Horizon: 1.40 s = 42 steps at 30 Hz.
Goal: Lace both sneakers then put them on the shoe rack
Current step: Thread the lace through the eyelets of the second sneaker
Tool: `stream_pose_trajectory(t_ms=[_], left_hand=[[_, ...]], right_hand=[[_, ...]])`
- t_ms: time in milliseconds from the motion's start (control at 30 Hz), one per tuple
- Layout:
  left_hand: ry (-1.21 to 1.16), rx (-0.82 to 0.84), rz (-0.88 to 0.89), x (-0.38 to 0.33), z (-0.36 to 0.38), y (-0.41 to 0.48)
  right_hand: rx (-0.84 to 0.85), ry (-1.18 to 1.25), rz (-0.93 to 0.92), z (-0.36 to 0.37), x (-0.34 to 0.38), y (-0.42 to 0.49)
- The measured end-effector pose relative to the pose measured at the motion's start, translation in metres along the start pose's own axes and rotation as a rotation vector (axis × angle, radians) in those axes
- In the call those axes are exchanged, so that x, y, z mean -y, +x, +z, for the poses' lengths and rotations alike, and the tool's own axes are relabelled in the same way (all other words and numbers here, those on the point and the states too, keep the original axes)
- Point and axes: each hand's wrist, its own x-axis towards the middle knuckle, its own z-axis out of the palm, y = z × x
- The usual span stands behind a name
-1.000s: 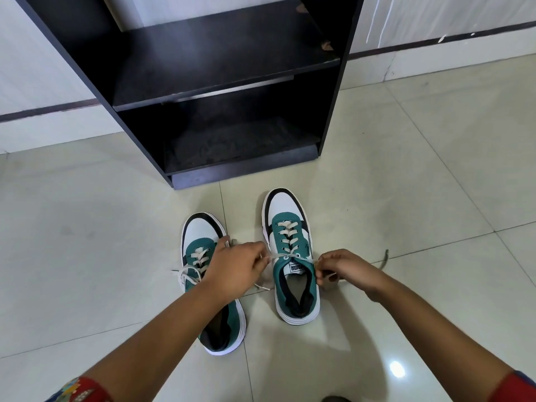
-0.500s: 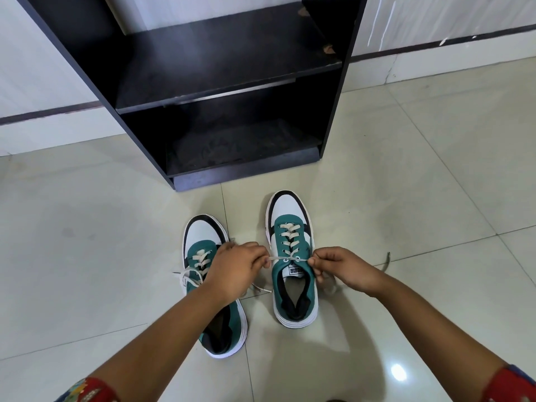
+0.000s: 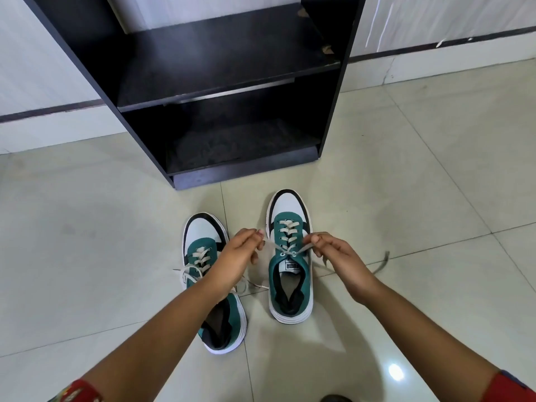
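Two green, white and black sneakers stand on the tiled floor, toes toward the rack. The right sneaker (image 3: 291,274) is laced to the top eyelets. My left hand (image 3: 239,256) pinches its left lace end and my right hand (image 3: 333,252) pinches its right lace end (image 3: 303,248); both ends are pulled outward and slightly up from the top eyelets. The left sneaker (image 3: 204,250) lies partly under my left forearm, with loose white laces spilling to its sides. The black shoe rack (image 3: 229,91) stands just beyond the shoes, with two bare shelves.
Light glossy floor tiles (image 3: 406,198) surround the shoes. A white wall with a dark stripe (image 3: 435,47) runs behind the rack. A loose tail of the lace (image 3: 383,261) trails on the floor right of my right hand.
Both hands have lifted a little and drawn the right sneaker's lace ends tighter, angled upward. The view has tilted slightly, so the shoes sit lower in the frame.
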Motion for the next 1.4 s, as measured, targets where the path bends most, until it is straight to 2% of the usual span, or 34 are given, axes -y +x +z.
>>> stream_pose_trajectory(t_ms=[67,167,333,467,633,833,967,1133,1233,1333,1400], left_hand=[[-0.226,0.055,-0.087,-0.008,0.003,0.000],[-0.333,0.129,-0.066,-0.016,0.006,-0.001],[-0.193,0.103,0.035,-0.017,0.011,-0.001],[-0.093,0.195,0.095,-0.014,0.015,0.000],[-0.135,0.227,0.041,-0.012,0.018,0.007],[-0.265,0.279,-0.066,-0.011,0.016,0.014],[-0.254,0.218,-0.099,-0.010,0.017,0.017],[-0.268,0.240,-0.060,-0.013,0.017,0.015],[-0.056,0.196,0.126,-0.015,0.014,0.011],[0.542,-0.044,0.424,-0.012,0.010,0.009],[0.756,-0.115,0.587,-0.012,0.010,0.007]], right_hand=[[0.005,0.182,0.003,0.009,0.006,0.002],[0.065,0.323,0.014,0.018,0.013,0.005],[0.078,0.266,0.008,0.023,0.015,0.008],[0.098,0.238,0.004,0.025,0.013,0.010],[0.062,0.267,0.023,0.026,0.013,0.014],[0.187,0.139,-0.053,0.026,0.016,0.013],[0.242,0.057,-0.092,0.025,0.015,0.012],[0.150,0.122,-0.052,0.026,0.018,0.014],[0.062,0.131,0.010,0.027,0.018,0.018],[0.045,0.097,0.067,0.026,0.020,0.022],[0.091,0.079,0.097,0.026,0.023,0.025]])
